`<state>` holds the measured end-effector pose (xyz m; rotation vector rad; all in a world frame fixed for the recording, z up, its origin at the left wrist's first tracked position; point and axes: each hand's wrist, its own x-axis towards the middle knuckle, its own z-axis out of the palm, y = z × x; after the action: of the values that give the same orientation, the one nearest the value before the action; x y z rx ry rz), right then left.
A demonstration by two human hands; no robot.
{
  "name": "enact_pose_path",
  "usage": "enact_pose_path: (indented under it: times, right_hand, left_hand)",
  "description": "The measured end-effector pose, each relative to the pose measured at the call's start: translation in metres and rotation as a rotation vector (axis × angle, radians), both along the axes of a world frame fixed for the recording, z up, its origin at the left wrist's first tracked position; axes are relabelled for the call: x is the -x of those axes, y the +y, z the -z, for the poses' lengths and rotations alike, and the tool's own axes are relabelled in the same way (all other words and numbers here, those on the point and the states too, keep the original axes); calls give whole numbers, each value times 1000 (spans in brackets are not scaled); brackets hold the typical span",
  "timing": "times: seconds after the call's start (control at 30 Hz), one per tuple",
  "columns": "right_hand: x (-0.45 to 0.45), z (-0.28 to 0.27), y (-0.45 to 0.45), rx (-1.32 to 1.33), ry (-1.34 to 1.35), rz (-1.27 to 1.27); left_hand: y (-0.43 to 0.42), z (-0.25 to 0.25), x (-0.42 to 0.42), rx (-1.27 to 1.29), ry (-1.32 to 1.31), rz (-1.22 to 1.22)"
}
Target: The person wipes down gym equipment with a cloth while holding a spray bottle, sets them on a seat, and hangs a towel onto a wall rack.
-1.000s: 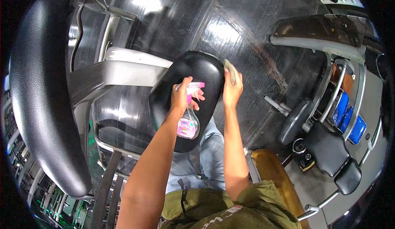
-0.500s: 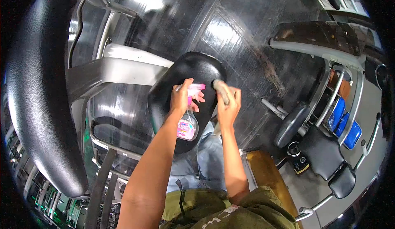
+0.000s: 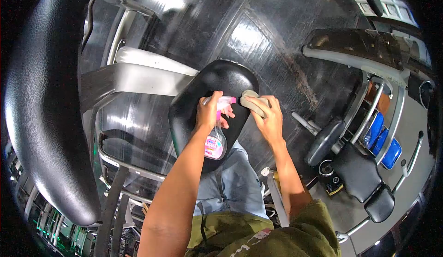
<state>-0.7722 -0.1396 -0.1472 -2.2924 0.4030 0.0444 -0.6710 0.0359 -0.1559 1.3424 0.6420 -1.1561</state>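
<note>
My left hand [image 3: 212, 114] is wrapped round the neck of a clear spray bottle [image 3: 215, 142] with a pink-and-white trigger head. The bottle is over a black padded seat [image 3: 226, 76], its nozzle pointing right. A folded, pale cloth [image 3: 252, 101] is gripped in my right hand [image 3: 269, 117], at the right edge of the seat. The cloth appears to touch the padding there. Part of the seat is hidden behind my left hand and the bottle.
A silver metal arm [image 3: 138, 79] joins the seat from the left. Close by on the left rises a long black pad [image 3: 44, 104]. At right are a black bench pad [image 3: 357, 169], blue packages [image 3: 386, 146] and metal tubing. Dark scuffed flooring [image 3: 184, 31] lies ahead.
My right hand has moved slightly right, and more of the cloth shows. My left hand and the spray bottle have shifted a little to the right in view.
</note>
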Motion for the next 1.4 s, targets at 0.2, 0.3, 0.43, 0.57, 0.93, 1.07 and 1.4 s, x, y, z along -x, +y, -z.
enact_pose_path:
  times: [0.2,0.3,0.43,0.57,0.93,1.07,1.4]
  right_hand:
    - [-30,20,12,-48,-48,289]
    - [-66,19,14,43,-56,108]
    - [-78,-18,9,143,103,-290]
    - [-61,-15,-18,135,103,-375]
    - [-114,-8,9,137,59,-229]
    - [-141,-10,15,152,72,-614]
    - [-105,24,-58,-148,56,-419]
  left_hand:
    - [0,7,4,14,13,-121]
    - [-1,8,5,7,-11,-108]
    - [-1,9,5,42,-9,-113]
    - [0,2,5,60,-17,-103]
    - [-1,6,6,3,22,-155]
    - [0,5,4,-16,28,-144]
    - [-2,-1,5,-93,26,-174]
